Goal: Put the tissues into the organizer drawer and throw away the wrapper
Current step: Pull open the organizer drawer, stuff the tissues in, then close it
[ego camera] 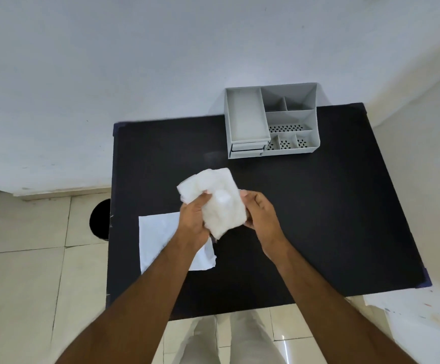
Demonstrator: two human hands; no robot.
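Both hands hold a white pack of tissues [217, 197] above the middle of the black table [318, 219]. My left hand [194, 222] grips its left side and my right hand [259, 214] grips its right side. A flat white tissue sheet [158, 240] lies on the table under my left forearm, partly hidden by it. The grey organizer [271, 122] stands at the table's far edge, with an open tray section on its left, small drawers [246, 150] shut beneath it, and several compartments on its right. I cannot tell whether a wrapper covers the pack.
A round black bin [100, 219] stands on the tiled floor just left of the table. A white wall runs behind the table. A pale surface with papers [418, 319] lies at the lower right. My legs show below the table's near edge.
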